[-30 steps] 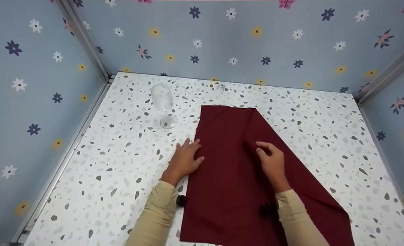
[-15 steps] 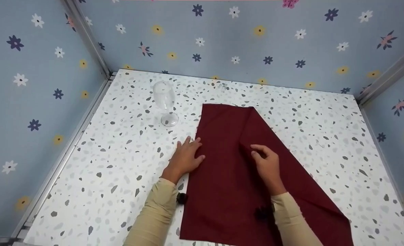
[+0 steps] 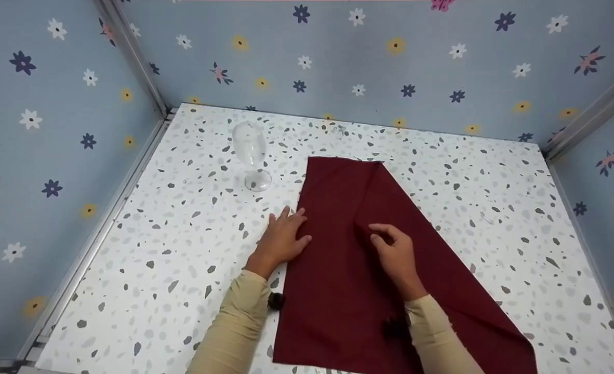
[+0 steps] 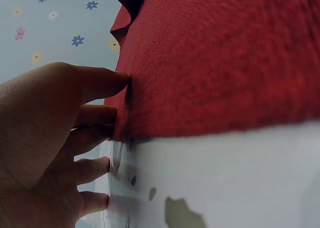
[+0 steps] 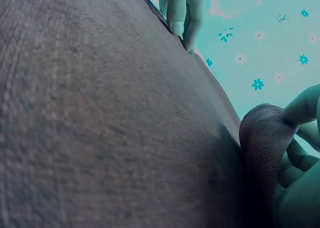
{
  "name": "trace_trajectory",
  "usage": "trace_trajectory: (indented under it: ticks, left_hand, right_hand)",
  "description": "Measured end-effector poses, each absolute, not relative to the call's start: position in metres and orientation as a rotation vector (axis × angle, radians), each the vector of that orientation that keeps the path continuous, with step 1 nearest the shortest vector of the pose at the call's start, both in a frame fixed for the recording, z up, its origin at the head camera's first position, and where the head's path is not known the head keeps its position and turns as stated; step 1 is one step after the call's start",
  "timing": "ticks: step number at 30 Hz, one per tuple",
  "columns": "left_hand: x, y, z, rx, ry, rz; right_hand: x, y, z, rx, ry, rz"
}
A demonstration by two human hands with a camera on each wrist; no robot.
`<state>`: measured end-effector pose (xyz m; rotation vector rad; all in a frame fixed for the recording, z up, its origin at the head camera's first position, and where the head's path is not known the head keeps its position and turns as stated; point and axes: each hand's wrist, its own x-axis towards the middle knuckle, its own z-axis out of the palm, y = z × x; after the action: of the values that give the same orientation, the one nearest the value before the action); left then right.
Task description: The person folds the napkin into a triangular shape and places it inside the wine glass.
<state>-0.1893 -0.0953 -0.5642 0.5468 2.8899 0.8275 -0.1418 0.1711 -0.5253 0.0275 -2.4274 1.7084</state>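
Note:
A dark red cloth (image 3: 333,270) lies on the speckled table, its right part turned over toward the left into a long slanting fold. My left hand (image 3: 281,241) rests at the cloth's left edge with fingers spread. In the left wrist view, its thumb (image 4: 107,83) touches the red fabric (image 4: 210,78), and some fingers reach the white tabletop past the hem. With thumb and forefinger, my right hand (image 3: 398,257) pinches the folded-over edge, slightly raised. The right wrist view shows the cloth curling up (image 5: 265,133) where it is gripped.
A clear stemmed glass (image 3: 250,148) stands upright at the back left, beyond my left hand. Flower-patterned panels (image 3: 338,62) enclose the table (image 3: 182,249) at the back and both sides, with metal rails in the corners. A small black device (image 3: 276,301) sits at the left wrist.
My right hand has moved left and slightly toward me, drawing the pinched edge farther across the cloth. The left hand stays in place at the left edge.

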Motion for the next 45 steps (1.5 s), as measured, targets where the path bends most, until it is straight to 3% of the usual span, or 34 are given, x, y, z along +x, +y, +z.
trace_trajectory:
  ticks: [45]
  left_hand:
    - [-0.190, -0.095, -0.563, 0.528, 2.869, 0.841]
  right_hand:
    - [-0.122, 0.140, -0.532, 0.370, -2.469, 1.648]
